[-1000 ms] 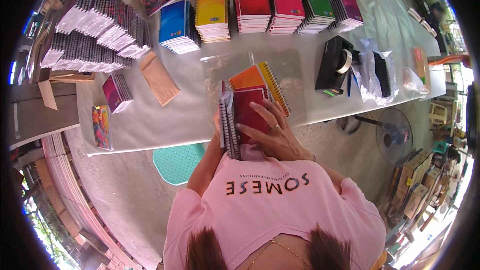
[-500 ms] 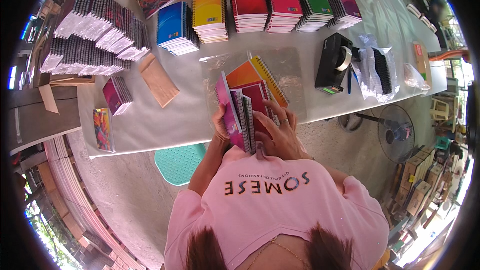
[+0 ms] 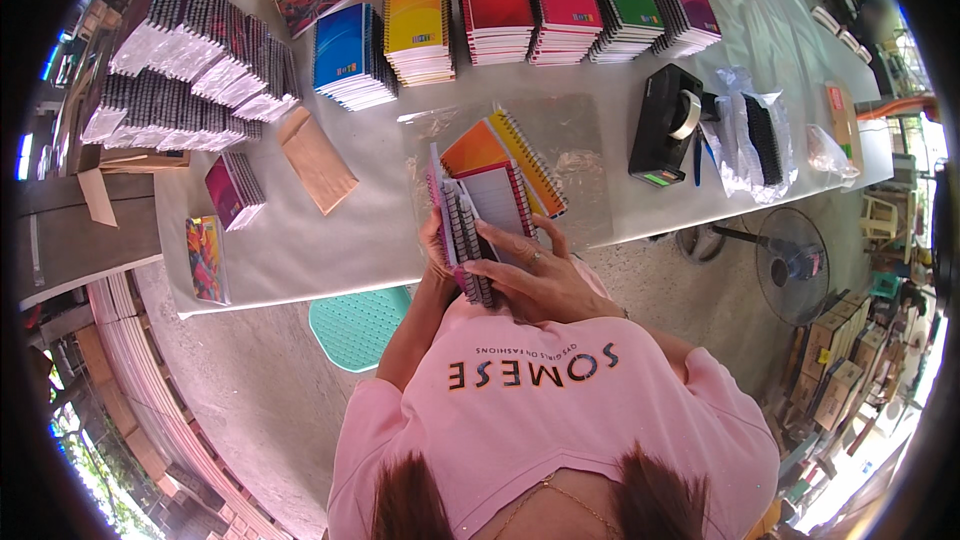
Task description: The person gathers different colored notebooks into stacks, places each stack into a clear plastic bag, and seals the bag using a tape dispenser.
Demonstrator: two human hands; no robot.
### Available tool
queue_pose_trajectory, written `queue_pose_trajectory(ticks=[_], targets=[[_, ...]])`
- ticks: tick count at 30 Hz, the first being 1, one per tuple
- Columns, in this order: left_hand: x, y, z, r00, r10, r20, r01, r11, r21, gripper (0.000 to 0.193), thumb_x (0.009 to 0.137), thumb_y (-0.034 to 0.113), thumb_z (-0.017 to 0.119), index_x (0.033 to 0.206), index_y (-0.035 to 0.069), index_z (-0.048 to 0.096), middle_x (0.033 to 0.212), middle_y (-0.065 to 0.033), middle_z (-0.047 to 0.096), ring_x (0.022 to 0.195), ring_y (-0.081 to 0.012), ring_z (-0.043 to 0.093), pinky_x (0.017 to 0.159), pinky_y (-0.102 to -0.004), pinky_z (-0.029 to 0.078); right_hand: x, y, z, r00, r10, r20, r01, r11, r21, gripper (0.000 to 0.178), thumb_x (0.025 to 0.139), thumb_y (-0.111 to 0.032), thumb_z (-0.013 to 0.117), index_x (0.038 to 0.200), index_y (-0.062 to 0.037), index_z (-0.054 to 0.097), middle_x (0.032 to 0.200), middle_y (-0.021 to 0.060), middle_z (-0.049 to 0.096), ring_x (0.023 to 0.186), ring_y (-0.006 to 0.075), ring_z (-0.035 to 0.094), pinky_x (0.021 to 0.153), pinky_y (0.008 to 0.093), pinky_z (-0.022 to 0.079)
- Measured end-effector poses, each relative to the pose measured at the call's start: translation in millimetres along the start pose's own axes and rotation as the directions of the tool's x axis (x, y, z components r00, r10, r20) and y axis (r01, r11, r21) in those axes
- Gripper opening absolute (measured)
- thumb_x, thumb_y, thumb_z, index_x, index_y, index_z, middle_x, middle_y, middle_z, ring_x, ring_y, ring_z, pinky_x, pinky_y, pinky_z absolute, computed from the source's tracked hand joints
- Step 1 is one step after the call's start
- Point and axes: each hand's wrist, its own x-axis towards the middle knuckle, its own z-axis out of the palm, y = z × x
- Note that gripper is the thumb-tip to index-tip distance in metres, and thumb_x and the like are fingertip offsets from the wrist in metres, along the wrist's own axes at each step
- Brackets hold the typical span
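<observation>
Several small spiral notebooks (image 3: 464, 240) are on edge in front of my chest, their wire bindings toward me. My left hand (image 3: 434, 245) is closed around their left side, by a pink-purple cover. My right hand (image 3: 535, 275) touches them from the right, thumb and fingers apart across the bindings and a page edge. Against them leans a crimson-edged notebook (image 3: 500, 197) with a white ruled page showing. Behind it, orange and yellow spiral notebooks (image 3: 482, 148) fan out over a clear plastic sheet (image 3: 580, 140) on the table.
Notebook stacks in blue (image 3: 342, 45), yellow (image 3: 415, 15), red (image 3: 495, 0), pink, green and purple line the far side. Wrapped notebook piles (image 3: 190, 40) stand left, near a brown envelope (image 3: 317, 160). To the right is a black tape dispenser (image 3: 660, 130); a fan (image 3: 790, 265) stands beyond the edge.
The held notebooks have tilted and shifted left. The crimson notebook's cover was showing; a ruled page shows now. My right hand has moved left onto the bindings.
</observation>
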Motion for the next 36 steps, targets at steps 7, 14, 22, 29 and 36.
queue_pose_trajectory(ticks=[7, 14, 22, 29, 36], targets=[[1.7, 3.5, 15.5, 0.998, -0.063, 0.002, 0.063, 0.998, -0.024, 0.052, 0.086, 0.046, 0.059, 0.123, 0.009, 0.057, 0.113, -0.0128, 0.065, 0.103, -0.0278, 0.063, 0.096, -0.0465, 0.047, 6.7, -1.5, -11.8, 0.996, -0.038, 0.077, 0.025, 0.987, 0.160, 0.065, 0.074, -0.012, 0.070, 0.134, -0.0227, 0.047, 0.149, 0.0113, 0.031, 0.131, 0.0318, 0.041, 0.111, 0.0534, 0.028], [1.7, 3.0, -2.0, 0.998, -0.001, 0.066, 0.005, 0.998, -0.067, 0.058, 0.085, 0.047, 0.060, 0.126, 0.007, 0.054, 0.116, -0.0143, 0.064, 0.105, -0.0297, 0.062, 0.096, -0.0464, 0.048, 6.8, -2.2, -4.8, 0.999, -0.037, 0.009, 0.034, 0.977, 0.210, 0.067, 0.071, -0.005, 0.072, 0.132, -0.0191, 0.048, 0.146, 0.0141, 0.035, 0.130, 0.0371, 0.041, 0.108, 0.0494, 0.035], [-4.1, 7.5, 52.6, 0.998, 0.021, 0.067, -0.020, 0.999, -0.026, 0.064, 0.085, 0.044, 0.060, 0.130, 0.000, 0.046, 0.117, -0.0189, 0.061, 0.099, -0.0316, 0.064, 0.090, -0.0456, 0.053, -9.4, 18.9, 12.5, 0.855, 0.212, -0.473, -0.142, 0.973, 0.181, 0.048, 0.076, -0.004, 0.072, 0.121, -0.0073, 0.054, 0.126, 0.0162, 0.048, 0.115, 0.0309, 0.051, 0.097, 0.0385, 0.042], [-4.0, 17.1, 50.1, 0.999, -0.039, 0.036, 0.039, 0.999, 0.014, 0.057, 0.082, 0.029, 0.063, 0.126, -0.003, 0.048, 0.115, -0.0201, 0.061, 0.100, -0.0323, 0.063, 0.090, -0.0449, 0.053, -12.1, 15.7, 11.9, 0.829, 0.556, 0.052, -0.372, 0.479, 0.795, 0.058, 0.094, -0.025, 0.059, 0.135, -0.0044, 0.024, 0.121, 0.0154, 0.047, 0.114, 0.0233, 0.050, 0.095, 0.0372, 0.044], [-8.0, 24.7, 67.2, 0.992, -0.124, -0.026, 0.127, 0.963, 0.239, 0.051, 0.079, 0.014, 0.064, 0.126, -0.001, 0.049, 0.114, -0.0163, 0.061, 0.102, -0.0285, 0.062, 0.093, -0.0403, 0.051, -6.8, 13.7, 20.9, 0.821, 0.571, 0.019, -0.271, 0.359, 0.893, 0.069, 0.091, -0.025, 0.063, 0.135, -0.0072, 0.014, 0.129, 0.0192, 0.040, 0.119, 0.0244, 0.048, 0.095, 0.0392, 0.045]])
